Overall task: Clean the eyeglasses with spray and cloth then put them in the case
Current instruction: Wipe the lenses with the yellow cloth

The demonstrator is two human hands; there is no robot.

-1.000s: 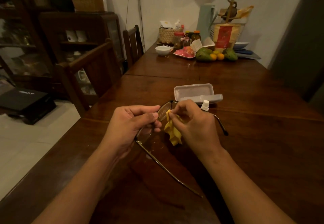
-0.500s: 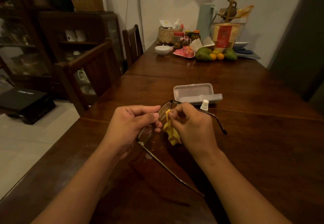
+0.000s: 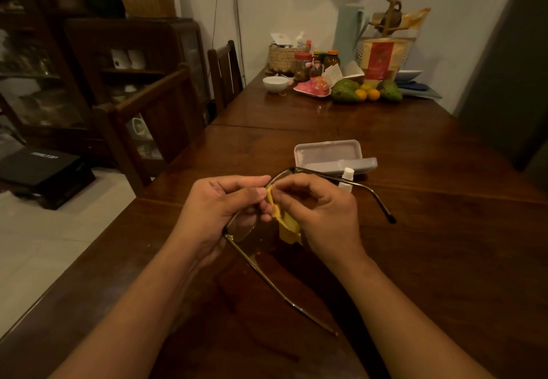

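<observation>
Above the desk (image 3: pixel 444 260), left hand (image 3: pixel 219 212) grip pinches the glasses (image 3: pixel 246 227) at the frame; right hand (image 3: pixel 320 215) grip presses the yellow cloth (image 3: pixel 286 227) to a lens. Beyond both grips: open case (image 3: pixel 329 153), spray bottle (image 3: pixel 347 178) just before it

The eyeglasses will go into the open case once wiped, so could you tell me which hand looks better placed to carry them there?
Probably the left hand: it already grips the eyeglasses by the frame. The right hand is pinching the yellow cloth, though it sits nearer the case.
</observation>
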